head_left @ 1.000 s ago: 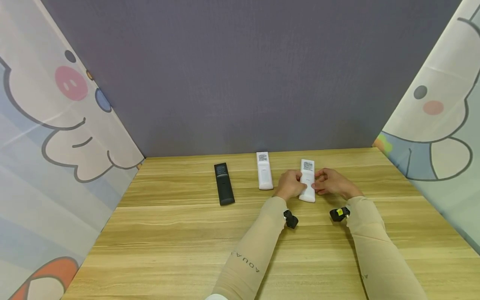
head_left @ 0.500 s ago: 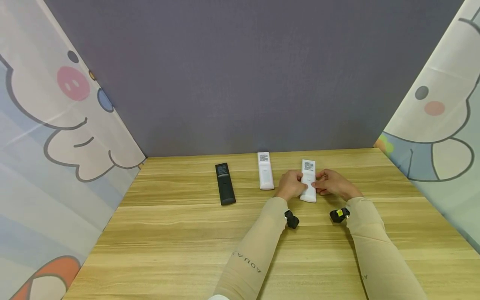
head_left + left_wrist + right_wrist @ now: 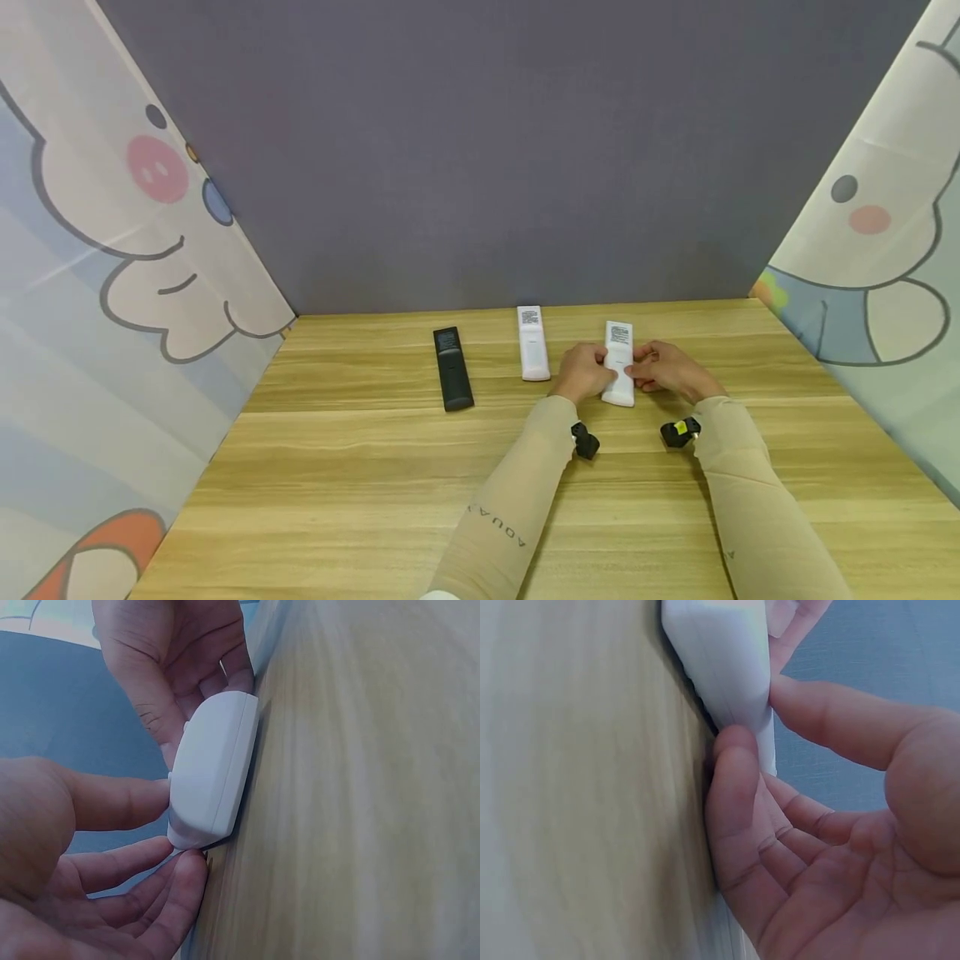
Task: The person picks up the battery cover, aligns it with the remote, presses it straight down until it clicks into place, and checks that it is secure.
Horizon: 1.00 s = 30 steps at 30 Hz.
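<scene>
A white remote control [image 3: 619, 336] lies back side up on the table, with a printed label at its far end. My left hand [image 3: 582, 372] grips its left edge, thumb on top and fingers at the side. From the right, my right hand [image 3: 669, 369] pinches the opposite edge the same way. In the left wrist view the remote's rounded near end [image 3: 214, 765] sits close over the wood, with both hands around it. The right wrist view shows my right thumb [image 3: 832, 720] on the white casing and a fingertip low at its edge.
To the left lie a second white remote control [image 3: 533, 343] and a black remote control [image 3: 453, 368], both back side up. A grey panel [image 3: 480, 167] stands behind the wooden table [image 3: 337, 483]. Cartoon-printed curtains [image 3: 877, 250] close off both sides.
The head view has shifted slightly, so everything sits a little farther right in it. Both hands keep the same hold on the white remote control.
</scene>
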Tool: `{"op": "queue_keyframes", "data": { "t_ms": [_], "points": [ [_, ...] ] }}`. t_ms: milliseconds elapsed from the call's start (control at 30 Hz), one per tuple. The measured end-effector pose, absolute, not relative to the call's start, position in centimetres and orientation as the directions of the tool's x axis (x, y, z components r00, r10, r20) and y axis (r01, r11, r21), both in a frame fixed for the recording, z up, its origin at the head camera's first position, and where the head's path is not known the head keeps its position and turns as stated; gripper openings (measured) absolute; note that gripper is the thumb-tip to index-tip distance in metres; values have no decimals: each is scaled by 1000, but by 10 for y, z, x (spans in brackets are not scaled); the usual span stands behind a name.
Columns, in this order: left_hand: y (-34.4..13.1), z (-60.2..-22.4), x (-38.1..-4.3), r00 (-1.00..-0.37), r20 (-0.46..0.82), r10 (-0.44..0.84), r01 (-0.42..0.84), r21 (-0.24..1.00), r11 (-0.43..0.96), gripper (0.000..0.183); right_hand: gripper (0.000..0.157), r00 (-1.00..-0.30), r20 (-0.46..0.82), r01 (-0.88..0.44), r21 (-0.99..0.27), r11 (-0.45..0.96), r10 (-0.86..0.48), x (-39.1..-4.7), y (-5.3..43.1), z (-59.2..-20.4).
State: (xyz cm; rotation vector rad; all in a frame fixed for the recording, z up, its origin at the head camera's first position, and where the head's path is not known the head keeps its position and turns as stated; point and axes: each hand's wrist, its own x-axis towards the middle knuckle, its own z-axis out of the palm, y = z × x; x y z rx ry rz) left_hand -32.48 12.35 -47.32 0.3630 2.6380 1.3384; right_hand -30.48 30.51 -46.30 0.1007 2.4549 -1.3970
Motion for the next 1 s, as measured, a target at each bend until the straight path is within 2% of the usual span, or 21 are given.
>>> {"op": "queue_keyframes", "data": {
  "t_ms": [300, 600, 800, 1000],
  "points": [
    [123, -476, -327, -963, -34, 266, 136, 793, 593, 33, 58, -946, -307, 215, -830, 515, -101, -310, 305, -465],
    [121, -481, -326, -964, -15, 267, 164, 756, 634, 31, 72, -946, -309, 210, -810, 547, -94, -313, 301, -468],
    [117, -479, -318, -947, -29, 320, 197, 733, 651, 40, 65, -963, -263, 164, -757, 632, -66, -311, 294, -467],
    [105, -472, -306, -894, -90, 439, 259, 695, 671, 43, 59, -972, -225, 107, -685, 721, -69, -300, 296, -465]
  ]
}}
